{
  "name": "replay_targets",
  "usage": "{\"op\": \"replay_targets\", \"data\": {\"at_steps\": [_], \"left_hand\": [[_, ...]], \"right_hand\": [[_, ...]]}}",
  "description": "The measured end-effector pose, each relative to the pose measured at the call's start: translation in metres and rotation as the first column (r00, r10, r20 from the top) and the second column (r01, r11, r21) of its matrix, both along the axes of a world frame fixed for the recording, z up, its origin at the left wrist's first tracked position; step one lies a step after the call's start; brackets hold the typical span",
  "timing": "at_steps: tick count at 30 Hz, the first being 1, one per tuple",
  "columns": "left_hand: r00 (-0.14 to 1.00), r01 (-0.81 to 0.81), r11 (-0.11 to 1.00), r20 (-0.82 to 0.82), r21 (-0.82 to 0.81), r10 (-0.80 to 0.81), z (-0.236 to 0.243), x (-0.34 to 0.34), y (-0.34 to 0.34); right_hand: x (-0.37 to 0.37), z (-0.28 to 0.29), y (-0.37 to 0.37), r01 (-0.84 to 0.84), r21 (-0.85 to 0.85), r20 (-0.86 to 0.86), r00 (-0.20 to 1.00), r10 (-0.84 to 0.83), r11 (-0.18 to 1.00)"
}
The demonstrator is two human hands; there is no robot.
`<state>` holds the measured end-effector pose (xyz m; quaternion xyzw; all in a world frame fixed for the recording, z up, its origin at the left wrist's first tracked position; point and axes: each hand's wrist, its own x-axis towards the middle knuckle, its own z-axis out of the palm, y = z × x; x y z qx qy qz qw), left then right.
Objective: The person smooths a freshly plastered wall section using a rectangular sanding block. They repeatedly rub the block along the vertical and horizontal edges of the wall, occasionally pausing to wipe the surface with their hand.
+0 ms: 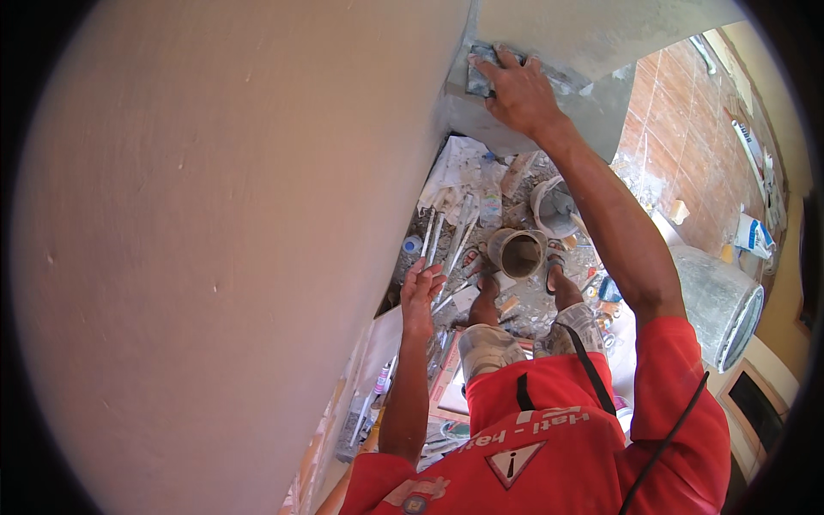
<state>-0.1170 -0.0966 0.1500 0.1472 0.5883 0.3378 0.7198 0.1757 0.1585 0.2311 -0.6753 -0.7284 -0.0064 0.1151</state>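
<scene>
My right hand (522, 93) is up at the corner where two plastered surfaces meet. It grips a grey, plaster-smeared trowel (481, 77), with the fingers spread over its back, and presses it flat against the grey plastered face (549, 26). The trowel's handle is hidden under the palm. Lower down, my left hand (420, 296) hangs beside the edge of the large smooth wall (223, 215). Its fingers are loosely bent and apart, with nothing in them; I cannot tell whether it touches the wall.
Between my feet stands a bucket (520, 254), with a second bucket (556, 206) holding grey material behind it. Rubble, pale strips and a crumpled white sack (459, 172) litter the floor. A large grey drum (717, 305) lies to the right, near a blue-and-white bag (755, 234).
</scene>
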Motion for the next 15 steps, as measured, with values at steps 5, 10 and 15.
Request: {"op": "replay_targets", "data": {"at_steps": [5, 10, 15], "left_hand": [[1.0, -0.002, 1.0, 0.012, 0.003, 0.002, -0.002, 0.003, 0.003], [0.999, 0.035, 0.999, 0.003, -0.004, -0.035, -0.003, 0.004, 0.001], [1.0, 0.017, 1.0, 0.016, 0.022, -0.018, -0.005, 0.003, 0.001]], "right_hand": [[0.021, 0.023, -0.025, 0.056, -0.168, -0.013, 0.998, -0.059, 0.984], [0.027, 0.022, -0.042, 0.041, 0.016, -0.149, 0.988, -0.038, 0.999], [0.002, -0.002, -0.016, -0.029, 0.093, -0.187, 0.981, 0.046, 0.995]]}}
